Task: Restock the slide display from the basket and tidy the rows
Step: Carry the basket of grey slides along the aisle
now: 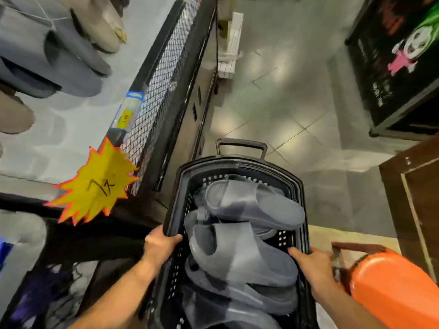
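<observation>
A black plastic basket (299, 186) stands on the floor in front of me, filled with several grey slides (251, 203). My left hand (159, 245) grips the basket's left rim, thumb over the edge. On the right rim my right hand (313, 264) holds on, thumb pointing inward toward the slides. The slide display (71, 129) is a pale shelf at the upper left, carrying grey slides (59, 58) and beige slides (99, 22) in rows.
A black wire mesh panel (161, 74) edges the display. A yellow starburst price sign (95, 184) and a small price tag (126, 115) hang off it. An orange object (392, 288) sits at lower right, a dark wooden unit (413, 198) to the right, and grey tiled floor (285, 96) ahead.
</observation>
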A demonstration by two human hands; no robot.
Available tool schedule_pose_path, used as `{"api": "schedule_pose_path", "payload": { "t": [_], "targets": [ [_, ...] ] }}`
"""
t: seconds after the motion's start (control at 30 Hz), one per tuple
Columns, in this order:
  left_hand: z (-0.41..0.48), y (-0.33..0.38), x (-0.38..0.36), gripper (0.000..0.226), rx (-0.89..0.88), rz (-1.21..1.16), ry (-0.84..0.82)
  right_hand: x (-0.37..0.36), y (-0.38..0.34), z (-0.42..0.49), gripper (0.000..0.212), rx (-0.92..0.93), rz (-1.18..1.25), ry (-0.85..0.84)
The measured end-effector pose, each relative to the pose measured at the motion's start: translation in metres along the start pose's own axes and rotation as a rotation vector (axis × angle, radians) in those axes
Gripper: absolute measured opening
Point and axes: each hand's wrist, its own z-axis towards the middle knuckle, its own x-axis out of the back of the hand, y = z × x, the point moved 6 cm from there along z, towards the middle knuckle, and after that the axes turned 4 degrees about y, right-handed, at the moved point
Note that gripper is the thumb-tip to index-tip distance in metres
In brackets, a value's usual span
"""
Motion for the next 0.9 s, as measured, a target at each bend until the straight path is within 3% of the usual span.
{"api": "schedule_pose_path", "payload": {
  "t": [0.27, 0.5, 0.73, 0.83, 0.9],
  "targets": [
    [0.086, -0.040, -0.060, 0.033, 0.024, 0.098, 0.034, -0.079, 0.049, 0.088, 0.037, -0.068, 0.029, -0.063],
    [0.135, -0.069, -0.087, 0.035, 0.081, 0.155, 0.064, -0.122, 0.060, 0.125, 0.013, -0.037, 0.020, -0.033],
    [0.152, -0.092, -0.091, 0.027, 0.113, 0.174, 0.149, -0.152, 0.078, 0.130, 0.020, -0.013, 0.002, -0.060],
    [0.152, -0.091, -0.090, 0.029, 0.108, 0.210, 0.176, -0.155, 0.080, 0.135, 0.039, -0.009, -0.016, -0.059],
    [0.152, -0.090, -0.090, 0.034, 0.114, 0.246, 0.186, -0.154, 0.073, 0.133, 0.031, 0.001, -0.050, -0.064]
  ]
}}
